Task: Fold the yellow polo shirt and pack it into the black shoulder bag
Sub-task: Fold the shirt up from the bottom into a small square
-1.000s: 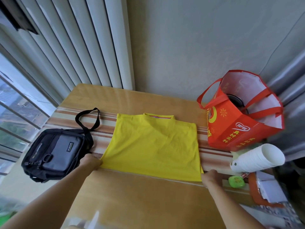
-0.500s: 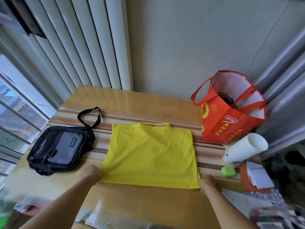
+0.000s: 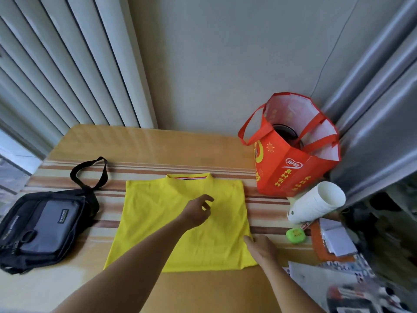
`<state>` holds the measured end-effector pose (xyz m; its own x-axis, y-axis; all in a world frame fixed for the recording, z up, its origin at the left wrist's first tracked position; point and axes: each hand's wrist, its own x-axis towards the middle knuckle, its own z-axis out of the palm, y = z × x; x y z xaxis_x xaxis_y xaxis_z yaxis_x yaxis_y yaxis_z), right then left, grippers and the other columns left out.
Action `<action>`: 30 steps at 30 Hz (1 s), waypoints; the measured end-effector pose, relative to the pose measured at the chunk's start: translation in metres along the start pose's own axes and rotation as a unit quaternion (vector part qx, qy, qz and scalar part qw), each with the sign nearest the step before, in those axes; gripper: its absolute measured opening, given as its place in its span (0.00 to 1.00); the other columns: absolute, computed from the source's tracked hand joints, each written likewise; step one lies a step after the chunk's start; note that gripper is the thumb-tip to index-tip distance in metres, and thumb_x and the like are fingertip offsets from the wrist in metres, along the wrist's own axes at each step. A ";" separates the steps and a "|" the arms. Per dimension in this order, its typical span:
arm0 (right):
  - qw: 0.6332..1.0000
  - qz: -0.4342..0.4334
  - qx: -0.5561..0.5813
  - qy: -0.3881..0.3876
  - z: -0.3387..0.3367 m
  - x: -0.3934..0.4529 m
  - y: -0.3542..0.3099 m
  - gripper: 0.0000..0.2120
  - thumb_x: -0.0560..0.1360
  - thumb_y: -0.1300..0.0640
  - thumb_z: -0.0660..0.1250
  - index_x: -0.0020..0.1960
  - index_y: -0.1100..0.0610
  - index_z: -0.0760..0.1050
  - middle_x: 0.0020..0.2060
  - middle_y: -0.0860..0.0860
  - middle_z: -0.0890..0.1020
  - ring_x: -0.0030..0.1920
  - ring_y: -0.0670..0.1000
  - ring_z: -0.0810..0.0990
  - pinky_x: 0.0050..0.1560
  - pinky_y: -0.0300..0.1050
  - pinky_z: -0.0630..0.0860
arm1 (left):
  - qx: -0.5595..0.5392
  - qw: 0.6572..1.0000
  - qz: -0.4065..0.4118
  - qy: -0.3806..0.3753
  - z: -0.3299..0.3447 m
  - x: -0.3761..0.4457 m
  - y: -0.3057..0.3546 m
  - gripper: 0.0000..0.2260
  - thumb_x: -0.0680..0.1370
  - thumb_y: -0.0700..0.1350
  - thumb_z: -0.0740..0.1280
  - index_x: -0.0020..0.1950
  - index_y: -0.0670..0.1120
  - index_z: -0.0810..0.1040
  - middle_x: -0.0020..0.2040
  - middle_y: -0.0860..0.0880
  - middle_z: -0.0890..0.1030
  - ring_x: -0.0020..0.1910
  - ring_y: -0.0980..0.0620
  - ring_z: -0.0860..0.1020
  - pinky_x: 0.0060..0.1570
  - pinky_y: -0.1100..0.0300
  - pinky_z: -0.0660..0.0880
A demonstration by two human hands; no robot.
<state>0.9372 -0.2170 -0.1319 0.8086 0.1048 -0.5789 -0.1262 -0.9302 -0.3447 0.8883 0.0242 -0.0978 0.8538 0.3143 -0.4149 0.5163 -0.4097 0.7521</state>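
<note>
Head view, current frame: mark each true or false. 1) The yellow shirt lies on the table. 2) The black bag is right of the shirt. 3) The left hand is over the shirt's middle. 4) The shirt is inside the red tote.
1) True: the yellow shirt lies flat on the table.
2) False: the black bag is left of it.
3) True: the left hand is there, fingers loose.
4) False: the red tote stands apart, at the right.

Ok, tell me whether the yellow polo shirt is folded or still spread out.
Partly folded: the yellow polo shirt lies flat as a neat rectangle, no sleeves showing, collar at the far edge. It is not yet in the black shoulder bag.
</note>
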 end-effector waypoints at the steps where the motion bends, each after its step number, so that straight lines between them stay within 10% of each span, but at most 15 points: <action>1: 1.000 -0.012 0.024 0.006 -0.001 0.001 -0.002 0.17 0.77 0.42 0.65 0.42 0.56 0.76 0.34 0.48 0.76 0.34 0.49 0.74 0.34 0.44 0.66 | -0.005 1.000 0.006 -0.017 0.012 0.014 0.011 0.19 0.74 0.37 0.64 0.63 0.49 0.77 0.50 0.47 0.81 0.37 0.48 0.79 0.36 0.61 0.76; 7: 0.988 -0.075 0.088 -0.103 -0.013 0.013 -0.014 0.11 0.73 0.46 0.69 0.45 0.54 0.76 0.38 0.46 0.80 0.38 0.45 0.77 0.34 0.40 0.67 | 0.068 0.996 -0.026 -0.051 0.063 0.091 0.053 0.19 0.77 0.49 0.67 0.64 0.39 0.75 0.58 0.40 0.79 0.58 0.40 0.77 0.54 0.52 0.74; 14: 0.966 -0.094 0.123 -0.205 -0.011 0.014 -0.013 0.18 0.66 0.42 0.72 0.53 0.47 0.77 0.48 0.43 0.84 0.47 0.43 0.83 0.51 0.47 0.79 | 0.177 0.980 -0.080 -0.029 0.082 0.119 0.070 0.52 0.65 0.70 0.72 0.74 0.36 0.59 0.69 0.42 0.69 0.69 0.43 0.70 0.63 0.51 0.71; 21: 0.974 -0.144 0.047 -0.169 0.005 -0.005 -0.045 0.12 0.70 0.43 0.67 0.47 0.49 0.71 0.47 0.48 0.83 0.49 0.51 0.81 0.49 0.49 0.76 | 0.050 0.996 -0.070 0.038 0.062 0.115 0.056 0.17 0.72 0.44 0.71 0.58 0.40 0.74 0.54 0.41 0.80 0.54 0.41 0.79 0.46 0.54 0.73; 30: 0.978 -0.134 -0.157 -0.032 0.079 -0.052 -0.109 0.18 0.81 0.53 0.58 0.69 0.56 0.64 0.61 0.56 0.79 0.61 0.59 0.80 0.57 0.52 0.76 | -0.257 0.949 -0.178 0.051 -0.005 0.075 -0.018 0.15 0.77 0.47 0.69 0.62 0.47 0.73 0.54 0.47 0.78 0.48 0.49 0.77 0.46 0.55 0.76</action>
<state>0.8633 -0.0931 -0.1228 0.7502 0.3719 -0.5468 0.2757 -0.9275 -0.2525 0.9430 0.0594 -0.1403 0.6079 0.4456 -0.6572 0.6477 0.2005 0.7350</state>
